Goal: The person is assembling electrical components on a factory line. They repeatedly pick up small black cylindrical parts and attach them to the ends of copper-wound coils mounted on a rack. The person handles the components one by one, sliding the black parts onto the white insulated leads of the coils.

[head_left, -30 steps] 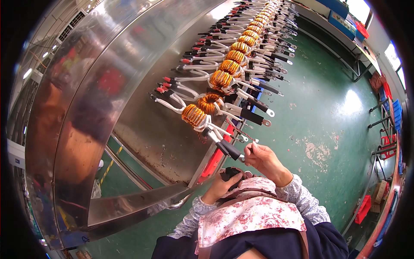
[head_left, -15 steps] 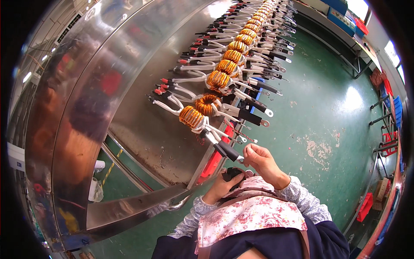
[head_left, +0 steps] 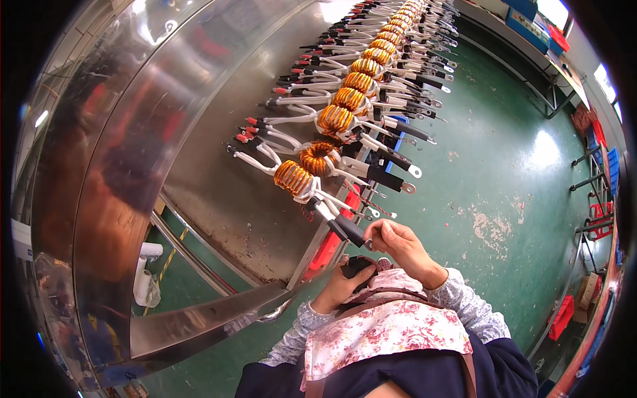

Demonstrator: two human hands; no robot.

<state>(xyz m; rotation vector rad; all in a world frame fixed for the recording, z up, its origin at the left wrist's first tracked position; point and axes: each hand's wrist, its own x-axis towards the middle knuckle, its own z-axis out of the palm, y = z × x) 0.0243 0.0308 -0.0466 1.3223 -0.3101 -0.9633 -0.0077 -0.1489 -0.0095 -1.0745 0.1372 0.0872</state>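
We've got the near coil (head_left: 292,178) at the front end of a long row of coils (head_left: 359,82) on the metal bench (head_left: 229,192), close to the bench's R edge. Winding = thick orange-copper wire, shiny, turns side by side, seen approx. side-on. White leads (head_left: 258,164) run off its L side, ending in dark and red sleeved tips (head_left: 249,136); on its R side more white-covered leads come out, pale wrap at the base. Two of these go into fat black sleeves, the longer black sleeve (head_left: 350,231) pointing down-R past the bench edge, w/ a metal ring lug (head_left: 369,244) at its end. We also see a thin twisted reddish wire (head_left: 308,213) under the coil's R side.

Hands are apart from each other. R hand (head_left: 400,248): thumb + index bent in at the lug, other fingers curled; contact looks likely but we can't tell if it's actually gripped. L hand (head_left: 345,285): lower, by the floral apron (head_left: 388,318), fingers wrapped round a black item (head_left: 357,266); exact kind unclear to us, partly hidden by the fingers.

Second coil (head_left: 319,158) sits just behind the near one, same copper colour, turned so its dark centre hole shows. Red bin (head_left: 324,254) is below the bench edge, green floor (head_left: 464,192) to R.
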